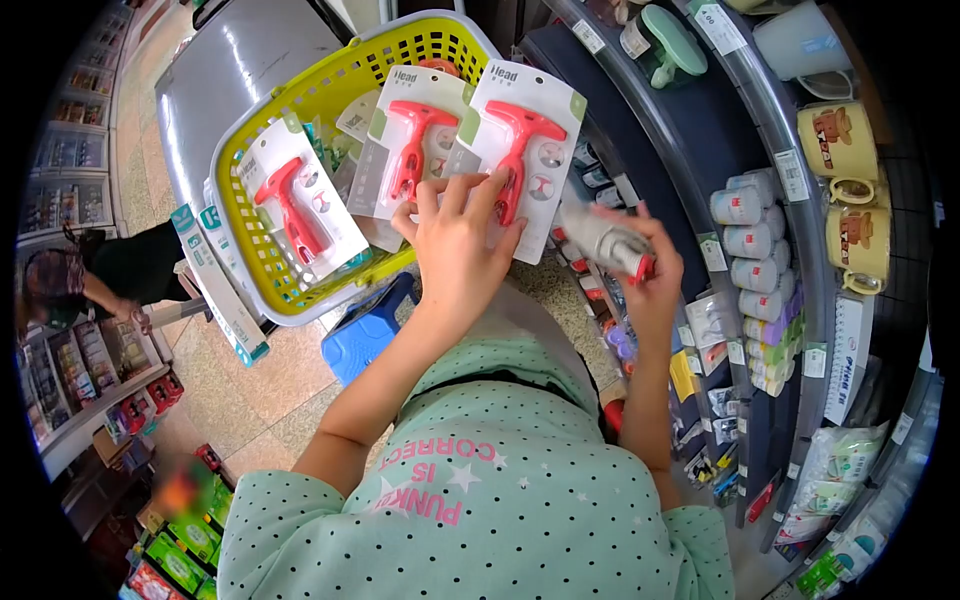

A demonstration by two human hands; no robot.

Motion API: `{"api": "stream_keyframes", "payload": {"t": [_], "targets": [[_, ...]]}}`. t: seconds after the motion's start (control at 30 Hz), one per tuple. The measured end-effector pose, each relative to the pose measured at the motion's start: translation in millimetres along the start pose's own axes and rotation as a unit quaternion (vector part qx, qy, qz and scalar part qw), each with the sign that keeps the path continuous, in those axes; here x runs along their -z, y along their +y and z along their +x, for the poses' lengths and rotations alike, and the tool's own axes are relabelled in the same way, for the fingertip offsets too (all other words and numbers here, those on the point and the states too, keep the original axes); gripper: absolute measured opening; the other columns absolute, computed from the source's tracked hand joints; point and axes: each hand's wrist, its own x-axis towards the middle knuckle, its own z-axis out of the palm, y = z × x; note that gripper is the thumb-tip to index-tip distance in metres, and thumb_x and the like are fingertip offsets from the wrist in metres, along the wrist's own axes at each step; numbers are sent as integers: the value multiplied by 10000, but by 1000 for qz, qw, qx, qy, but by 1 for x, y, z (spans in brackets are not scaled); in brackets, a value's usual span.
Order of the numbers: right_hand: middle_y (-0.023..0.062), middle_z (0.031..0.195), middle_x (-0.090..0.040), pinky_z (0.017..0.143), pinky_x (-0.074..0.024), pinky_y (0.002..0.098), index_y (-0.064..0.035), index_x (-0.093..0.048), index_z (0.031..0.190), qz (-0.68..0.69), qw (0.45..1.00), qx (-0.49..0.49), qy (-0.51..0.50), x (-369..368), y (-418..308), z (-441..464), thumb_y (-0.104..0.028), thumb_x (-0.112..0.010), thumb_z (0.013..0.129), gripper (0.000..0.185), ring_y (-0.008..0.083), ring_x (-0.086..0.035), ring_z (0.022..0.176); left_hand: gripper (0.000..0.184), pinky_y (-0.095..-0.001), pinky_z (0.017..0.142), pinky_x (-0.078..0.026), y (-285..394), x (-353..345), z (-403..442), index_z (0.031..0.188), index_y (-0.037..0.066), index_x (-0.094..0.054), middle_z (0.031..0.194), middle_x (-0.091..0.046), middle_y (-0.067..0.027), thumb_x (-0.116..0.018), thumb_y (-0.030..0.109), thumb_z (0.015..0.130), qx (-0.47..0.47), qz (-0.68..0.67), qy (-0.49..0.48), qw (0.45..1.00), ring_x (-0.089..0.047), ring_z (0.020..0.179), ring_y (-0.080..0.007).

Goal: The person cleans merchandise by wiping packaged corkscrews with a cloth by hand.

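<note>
My left hand is over the lower edge of a carded red T-shaped tool, its fingers bent against the card. A second carded red tool stands just left of it, partly behind my fingers. Another one leans at the left in the yellow-green basket. My right hand is closed on a grey-white object with a red end, blurred, right of the cards.
Curved shelves at the right hold rolled white items, yellow mugs and a green-topped container. Below the basket is a blue plastic stool. Another person's arm shows at the far left.
</note>
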Motion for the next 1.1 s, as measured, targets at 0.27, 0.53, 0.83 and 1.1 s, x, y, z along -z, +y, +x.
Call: {"api": "stream_keyframes", "payload": {"t": [0.27,0.53,0.83,1.1], "targets": [[53,1199,-713,1192,-210,526,-80,-685,1082,-101,985,108,85,-25,38,55,83,-611,740,386,252,-630,1211,604,-483,937,-297,-1,-1,7,1243,122,-612,1040,-619,-52,-802,222,679,19,10,8,1000,-516,1050,-272],[26,1149,-724,1149,-266,484,-82,-680,1069,-204,971,106,66,-69,17,50,115,-572,683,446,229,-645,1134,469,-465,910,-315,-12,-1,14,1077,117,-664,992,-643,-40,-812,256,654,43,12,-4,999,-554,994,-261],[2,1026,-712,1015,-305,461,-110,-648,1098,-300,949,69,65,-66,14,49,131,-571,652,512,202,-611,1046,424,-465,907,-324,-14,-1,17,1027,109,-681,973,-644,-41,-809,245,647,47,0,-10,999,-556,973,-260],[49,927,-679,946,-346,428,-128,-665,1058,-355,928,0,108,-35,17,41,117,-599,663,470,234,-620,979,423,-456,904,-326,-15,2,18,1048,112,-674,966,-620,-49,-796,219,658,45,7,-15,999,-548,981,-266]]}}
